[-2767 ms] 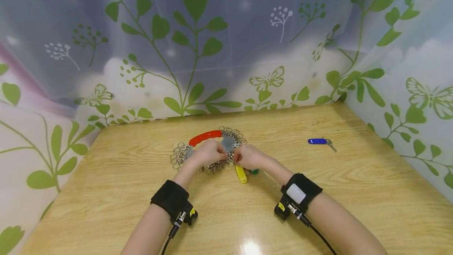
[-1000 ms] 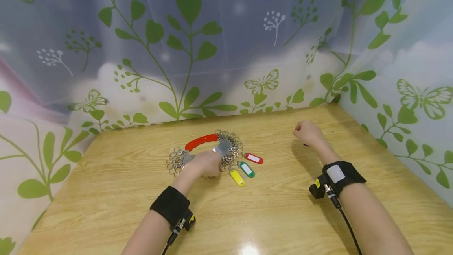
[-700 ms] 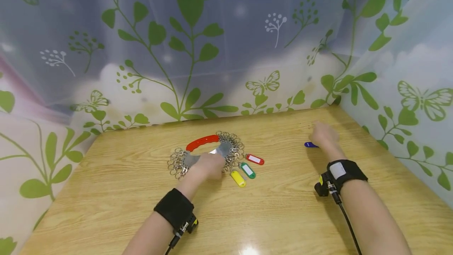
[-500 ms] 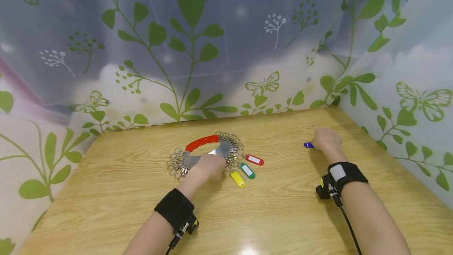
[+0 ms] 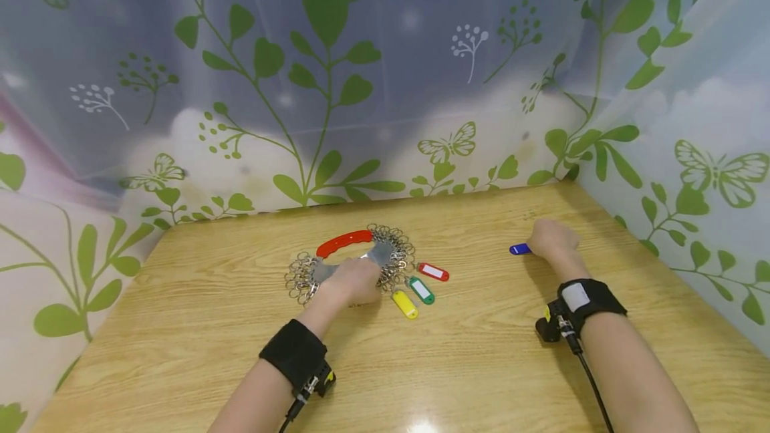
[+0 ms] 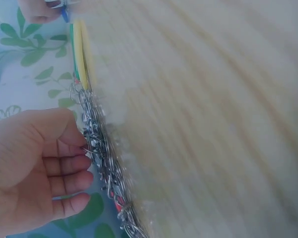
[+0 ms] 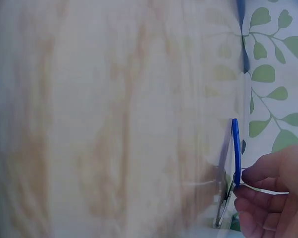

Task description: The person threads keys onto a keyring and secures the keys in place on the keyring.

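Observation:
A metal key holder with a red grip (image 5: 344,243) lies on the table, its two ends fringed with many small rings and clips (image 5: 400,258). My left hand (image 5: 353,282) reaches over its near side; in the left wrist view thumb and index finger pinch one of the metal clips (image 6: 89,150). Yellow (image 5: 405,304), green and red key tags fan out at the holder's right end. Farther right, my right hand (image 5: 555,240) pinches a blue key tag (image 5: 520,249) near its ring end. In the right wrist view a metal key (image 7: 223,208) hangs from it, touching or close to the table.
The wooden table (image 5: 469,366) stretches around both hands. A leaf-patterned curtain (image 5: 373,119) rises along its back and sides. Each wrist wears a black strap (image 5: 295,356) with a camera and cable.
My right hand has left the key holder, moved right to the blue key tag and taken hold of it. The tag has shifted slightly left. My left hand stays at the holder.

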A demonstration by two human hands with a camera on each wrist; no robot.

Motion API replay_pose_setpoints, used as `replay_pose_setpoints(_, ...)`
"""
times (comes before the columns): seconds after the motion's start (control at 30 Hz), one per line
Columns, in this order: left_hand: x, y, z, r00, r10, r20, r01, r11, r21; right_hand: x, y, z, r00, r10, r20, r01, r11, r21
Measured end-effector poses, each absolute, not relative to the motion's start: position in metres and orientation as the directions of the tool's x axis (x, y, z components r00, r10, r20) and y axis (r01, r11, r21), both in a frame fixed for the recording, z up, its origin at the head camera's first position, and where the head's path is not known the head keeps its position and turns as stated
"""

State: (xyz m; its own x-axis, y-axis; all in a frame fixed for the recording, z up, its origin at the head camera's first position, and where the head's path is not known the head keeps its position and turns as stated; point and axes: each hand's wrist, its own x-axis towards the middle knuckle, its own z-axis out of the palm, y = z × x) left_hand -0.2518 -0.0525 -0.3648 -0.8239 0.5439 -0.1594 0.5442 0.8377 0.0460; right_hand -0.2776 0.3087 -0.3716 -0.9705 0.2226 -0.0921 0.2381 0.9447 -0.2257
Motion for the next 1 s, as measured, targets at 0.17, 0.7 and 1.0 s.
replay_pose_setpoints(0.17,-0.253,-0.059,-0.362,-0.821,0.544,-0.170,0.512,0.835,0.201,-0.278,0.304,-0.373,-0.980,0.184,-0.071,0.196,0.951,-0.241)
replay_pose_setpoints(0.7,-0.260,-0.066,-0.350,-0.835,0.518,-0.187,0.455,0.840,0.294,-0.274,0.254,-0.364,-0.969,0.026,0.247,-0.094,0.883,-0.460)
replay_pose_setpoints(1.0,-0.262,-0.077,-0.347,-0.822,0.558,-0.116,0.460,0.770,0.443,-0.270,0.212,-0.349,-0.979,0.000,0.206,-0.183,0.460,-0.869)
